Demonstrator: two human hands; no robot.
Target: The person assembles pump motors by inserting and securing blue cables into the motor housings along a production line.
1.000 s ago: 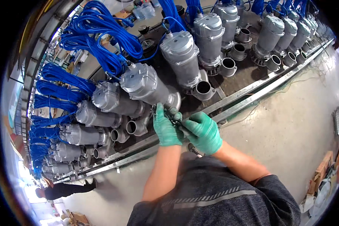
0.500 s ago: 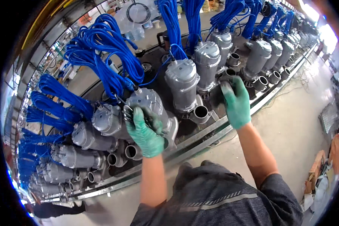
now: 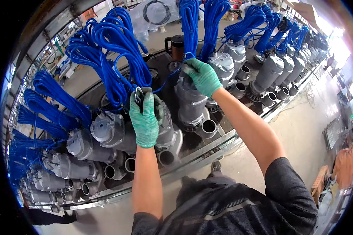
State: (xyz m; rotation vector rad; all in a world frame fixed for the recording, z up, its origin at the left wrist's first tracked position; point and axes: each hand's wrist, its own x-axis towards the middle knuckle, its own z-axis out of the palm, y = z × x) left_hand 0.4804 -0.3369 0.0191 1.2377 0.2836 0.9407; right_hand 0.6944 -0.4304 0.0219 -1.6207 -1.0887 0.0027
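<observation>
Both my hands wear green gloves with dark fingertips. My left hand [image 3: 145, 117] is closed in front of a grey submersible pump [image 3: 168, 129], and a bright curved metal piece [image 3: 138, 92] sticks up from its fingers. The rest of what it holds is hidden. My right hand [image 3: 203, 76] reaches over the top of the neighbouring grey pump [image 3: 190, 100]. Its fingers are bent together beside the foot of that pump's bundled blue cable [image 3: 189, 29]; whatever is between them is hidden. Another bundle of blue cable [image 3: 121, 51] rises behind my left hand.
More grey pumps [image 3: 270, 70] with blue cable bundles stand in a row along the bench, their round outlets towards me. A metal rail [image 3: 223, 143] edges the bench. Behind the pumps stands a dark-handled jug [image 3: 177, 46]. Cartons and an orange cloth [image 3: 344, 166] lie at the right.
My right hand has moved left and away from me, from beside the outlets to the top of a pump. The left hand has risen slightly, still closed on metal.
</observation>
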